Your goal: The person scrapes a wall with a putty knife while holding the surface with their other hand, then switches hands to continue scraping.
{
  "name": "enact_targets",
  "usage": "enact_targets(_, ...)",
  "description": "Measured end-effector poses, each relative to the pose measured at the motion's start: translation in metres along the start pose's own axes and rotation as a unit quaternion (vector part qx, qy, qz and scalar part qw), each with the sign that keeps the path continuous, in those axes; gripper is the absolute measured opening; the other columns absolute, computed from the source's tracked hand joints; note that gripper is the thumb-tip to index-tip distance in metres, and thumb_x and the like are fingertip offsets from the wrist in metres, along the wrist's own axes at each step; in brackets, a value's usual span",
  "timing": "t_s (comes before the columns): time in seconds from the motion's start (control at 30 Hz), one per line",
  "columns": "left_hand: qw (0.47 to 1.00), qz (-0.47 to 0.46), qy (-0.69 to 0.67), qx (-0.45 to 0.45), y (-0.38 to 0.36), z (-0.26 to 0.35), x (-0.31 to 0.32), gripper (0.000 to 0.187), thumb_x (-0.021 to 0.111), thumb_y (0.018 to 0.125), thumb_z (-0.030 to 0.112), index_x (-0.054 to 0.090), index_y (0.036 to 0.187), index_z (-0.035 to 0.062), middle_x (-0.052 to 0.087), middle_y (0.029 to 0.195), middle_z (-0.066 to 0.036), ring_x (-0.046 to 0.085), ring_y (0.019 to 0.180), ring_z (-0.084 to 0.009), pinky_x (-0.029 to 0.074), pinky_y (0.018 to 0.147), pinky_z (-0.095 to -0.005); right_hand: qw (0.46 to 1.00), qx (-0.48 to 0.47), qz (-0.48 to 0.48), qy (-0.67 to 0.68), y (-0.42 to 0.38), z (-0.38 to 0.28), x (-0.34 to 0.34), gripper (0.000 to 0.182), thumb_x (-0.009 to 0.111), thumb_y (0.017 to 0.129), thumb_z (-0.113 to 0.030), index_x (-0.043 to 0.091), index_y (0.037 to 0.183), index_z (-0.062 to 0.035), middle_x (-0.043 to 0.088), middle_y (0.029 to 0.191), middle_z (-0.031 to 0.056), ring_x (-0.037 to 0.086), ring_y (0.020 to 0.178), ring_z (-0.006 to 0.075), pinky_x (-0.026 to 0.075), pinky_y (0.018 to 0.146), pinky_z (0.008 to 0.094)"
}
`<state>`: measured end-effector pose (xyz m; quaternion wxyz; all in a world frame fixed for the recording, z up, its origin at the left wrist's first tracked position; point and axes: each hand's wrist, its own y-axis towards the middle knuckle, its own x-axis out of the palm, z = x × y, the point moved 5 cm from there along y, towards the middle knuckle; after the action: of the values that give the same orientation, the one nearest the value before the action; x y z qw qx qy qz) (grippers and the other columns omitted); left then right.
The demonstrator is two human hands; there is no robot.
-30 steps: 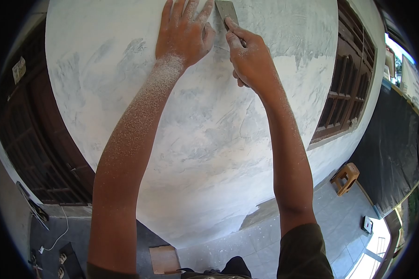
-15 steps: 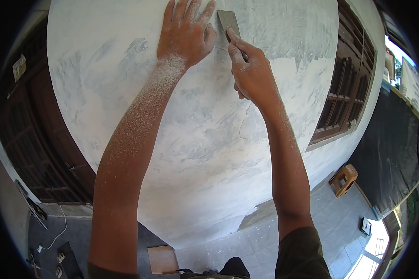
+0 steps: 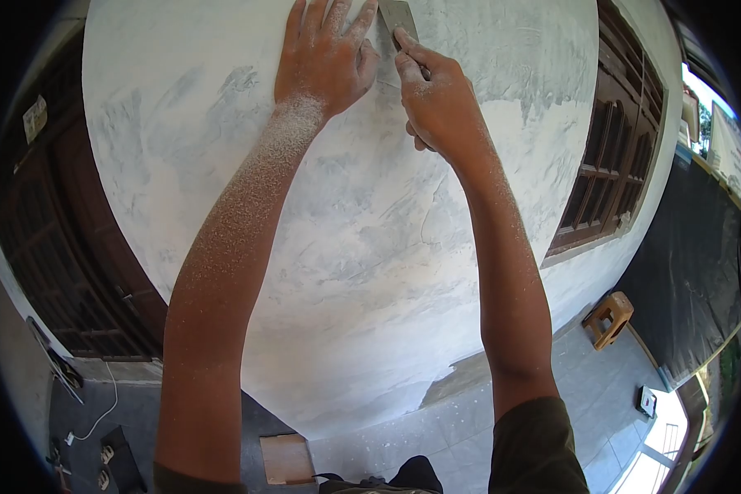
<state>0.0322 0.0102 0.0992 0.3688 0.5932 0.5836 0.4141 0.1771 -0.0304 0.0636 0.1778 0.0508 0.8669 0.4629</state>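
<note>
My left hand (image 3: 323,62) lies flat against the white, patchy wall (image 3: 346,230) at the top, fingers spread and dusted with white powder; it holds nothing. Beside it on the right, my right hand (image 3: 436,95) is wrapped round the handle of a putty knife (image 3: 400,20). The knife's flat metal blade points up against the wall, close to the fingertips of my left hand, and its upper end reaches the frame's edge. Powder also coats my left forearm.
A brown wooden door (image 3: 99,222) stands at the left and a brown shuttered window (image 3: 609,156) at the right. Below are a wooden stool (image 3: 608,319), a cardboard piece (image 3: 287,459), a white cable (image 3: 107,412) and sandals (image 3: 105,465) on the floor.
My right hand has moved up and slightly left with the putty knife, so the blade is nearer my left hand. My left hand has barely moved.
</note>
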Motion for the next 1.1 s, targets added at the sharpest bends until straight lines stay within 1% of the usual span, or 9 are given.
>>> enact_targets(0.3, 1.000, -0.003, -0.002, 0.000, 0.000, -0.001, 0.001, 0.061, 0.051, 0.096, 0.027, 0.043, 0.152, 0.0033, 0.035, 0.159, -0.021, 0.026, 0.152, -0.0356, 0.015, 0.127, -0.0544, 1.000, -0.007, -0.002, -0.009, 0.003, 0.001, 0.003, 0.045, 0.046, 0.104, -0.018, 0.056, 0.144, -0.0013, 0.072, 0.077, 0.0196, 0.064, 0.047, 0.0209, 0.060, 0.054, 0.0352)
enact_targets(0.37, 1.000, -0.002, -0.003, 0.002, 0.000, 0.000, -0.001, 0.061, 0.051, 0.096, 0.027, 0.044, 0.152, 0.0030, 0.036, 0.159, -0.021, 0.026, 0.152, -0.0357, 0.015, 0.127, -0.0545, 1.000, 0.010, 0.013, -0.013, -0.005, 0.007, 0.004, 0.045, 0.047, 0.107, -0.026, 0.053, 0.150, -0.0142, 0.056, 0.062, 0.0046, 0.051, 0.043, 0.0120, 0.046, 0.041, 0.0291)
enact_targets(0.4, 1.000, 0.001, -0.018, 0.001, 0.000, 0.000, -0.002, 0.061, 0.051, 0.096, 0.027, 0.044, 0.152, 0.0028, 0.036, 0.159, -0.021, 0.026, 0.152, -0.0357, 0.016, 0.127, -0.0547, 1.000, 0.011, 0.014, -0.012, -0.007, 0.009, 0.003, 0.045, 0.047, 0.107, -0.026, 0.053, 0.150, -0.0142, 0.056, 0.062, 0.0046, 0.051, 0.043, 0.0120, 0.046, 0.041, 0.0291)
enact_targets(0.47, 0.999, 0.007, -0.031, -0.003, 0.001, -0.001, -0.002, 0.061, 0.052, 0.096, 0.027, 0.044, 0.152, 0.0027, 0.036, 0.159, -0.021, 0.026, 0.152, -0.0358, 0.016, 0.127, -0.0549, 1.000, 0.004, -0.010, -0.022, -0.007, 0.009, 0.003, 0.045, 0.046, 0.104, -0.019, 0.055, 0.145, -0.0024, 0.072, 0.077, 0.0183, 0.065, 0.050, 0.0192, 0.060, 0.053, 0.0346)
enact_targets(0.57, 1.000, -0.004, -0.008, 0.003, 0.000, -0.002, 0.002, 0.061, 0.053, 0.095, 0.026, 0.045, 0.151, 0.0028, 0.037, 0.158, -0.020, 0.027, 0.151, -0.0364, 0.017, 0.127, -0.0551, 1.000, 0.011, -0.007, 0.001, 0.007, 0.002, 0.001, 0.045, 0.047, 0.104, -0.019, 0.054, 0.146, -0.0029, 0.072, 0.077, 0.0170, 0.064, 0.050, 0.0188, 0.060, 0.051, 0.0339)
enact_targets(0.77, 0.999, 0.020, -0.028, -0.002, -0.001, 0.000, -0.003, 0.061, 0.054, 0.095, 0.027, 0.046, 0.151, 0.0032, 0.037, 0.158, -0.020, 0.028, 0.151, -0.0366, 0.017, 0.127, -0.0551, 1.000, 0.016, -0.016, -0.014, -0.012, 0.010, 0.001, 0.046, 0.047, 0.104, -0.021, 0.054, 0.146, -0.0035, 0.070, 0.074, 0.0142, 0.064, 0.050, 0.0174, 0.060, 0.051, 0.0330)
enact_targets(0.97, 1.000, 0.025, 0.000, 0.006, -0.001, 0.000, 0.000, 0.062, 0.054, 0.094, 0.027, 0.046, 0.151, 0.0034, 0.038, 0.158, -0.020, 0.028, 0.151, -0.0365, 0.018, 0.126, -0.0547, 1.000, 0.009, -0.008, -0.006, 0.006, 0.004, -0.003, 0.044, 0.047, 0.104, -0.020, 0.056, 0.146, -0.0057, 0.073, 0.082, 0.0167, 0.064, 0.051, 0.0178, 0.059, 0.049, 0.0338)
enact_targets(1.07, 1.000, 0.012, -0.013, 0.002, 0.000, 0.000, -0.003, 0.063, 0.054, 0.094, 0.026, 0.045, 0.152, 0.0035, 0.037, 0.159, -0.020, 0.028, 0.151, -0.0363, 0.018, 0.126, -0.0550, 0.999, 0.021, -0.012, -0.022, -0.010, 0.008, 0.000, 0.044, 0.047, 0.105, -0.020, 0.055, 0.146, -0.0053, 0.073, 0.082, 0.0169, 0.065, 0.051, 0.0175, 0.059, 0.050, 0.0336)
enact_targets(1.1, 1.000, 0.008, -0.026, 0.000, -0.001, 0.000, -0.002, 0.063, 0.054, 0.094, 0.026, 0.044, 0.152, 0.0036, 0.036, 0.160, -0.020, 0.027, 0.151, -0.0365, 0.017, 0.127, -0.0551, 1.000, 0.005, 0.009, -0.006, -0.009, 0.011, 0.004, 0.045, 0.048, 0.107, -0.026, 0.053, 0.150, -0.0132, 0.050, 0.062, 0.0022, 0.050, 0.042, 0.0110, 0.046, 0.040, 0.0286)
